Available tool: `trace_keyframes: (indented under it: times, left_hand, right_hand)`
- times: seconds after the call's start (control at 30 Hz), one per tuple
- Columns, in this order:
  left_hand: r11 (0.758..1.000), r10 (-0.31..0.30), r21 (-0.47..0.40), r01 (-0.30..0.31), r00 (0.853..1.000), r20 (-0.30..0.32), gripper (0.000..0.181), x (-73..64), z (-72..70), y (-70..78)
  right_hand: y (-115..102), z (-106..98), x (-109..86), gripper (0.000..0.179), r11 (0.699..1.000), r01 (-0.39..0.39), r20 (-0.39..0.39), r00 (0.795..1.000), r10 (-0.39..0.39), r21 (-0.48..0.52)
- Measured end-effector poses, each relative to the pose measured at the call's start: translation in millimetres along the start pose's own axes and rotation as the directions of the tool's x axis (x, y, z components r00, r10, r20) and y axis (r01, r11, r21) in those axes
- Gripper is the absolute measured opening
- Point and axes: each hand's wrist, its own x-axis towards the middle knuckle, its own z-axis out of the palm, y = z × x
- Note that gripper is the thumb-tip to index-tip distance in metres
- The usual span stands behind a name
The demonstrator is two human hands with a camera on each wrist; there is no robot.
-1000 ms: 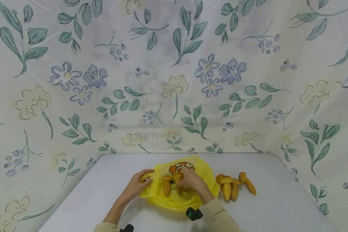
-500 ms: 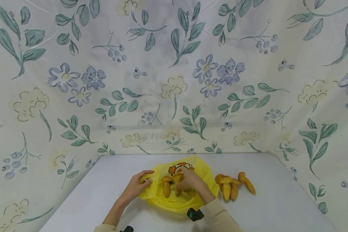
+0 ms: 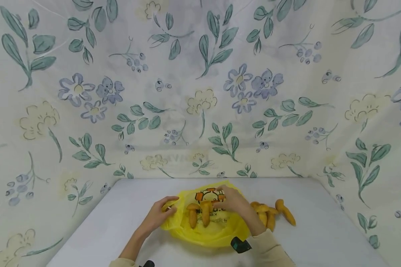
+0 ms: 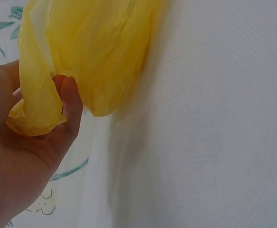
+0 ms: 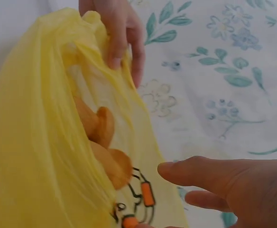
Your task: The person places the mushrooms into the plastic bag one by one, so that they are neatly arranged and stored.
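Observation:
A yellow plastic bag with an orange and black print lies spread on the table. My left hand grips its left edge, thumb and fingers about the folded plastic in the left wrist view. Two orange-brown mushrooms, a left one and a right one, lie side by side at the bag. In the right wrist view their caps poke out from a fold of the plastic. Over the bag's right part is my right hand, fingers apart and holding nothing, just right of the mushrooms.
To the right of the bag several more mushrooms lie bunched together, partly behind the right forearm. Another mushroom lies at an angle beside them. A floral curtain stands behind the white table.
My right hand has let go of the right-hand mushroom on the bag and drawn back to the right, its forearm now overlapping the bunch. The left hand keeps its grip.

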Motion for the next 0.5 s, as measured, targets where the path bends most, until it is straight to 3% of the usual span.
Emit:
trace_keyframes:
  times: [0.3,0.5]
  left_hand:
    - [0.999,0.013,0.033,-0.012,1.0,-0.017,0.035,2.5,-0.3,3.1]
    - [1.0,0.001,0.012,-0.001,1.0,-0.016,0.035,0.1,0.4,1.8]
  right_hand:
    - [-1.0,-40.7,-21.2,0.056,0.994,-0.042,-0.07,0.997,0.035,-0.102]
    - [14.2,-55.5,-34.9,0.054,0.987,-0.102,-0.1,0.991,0.09,-0.123]
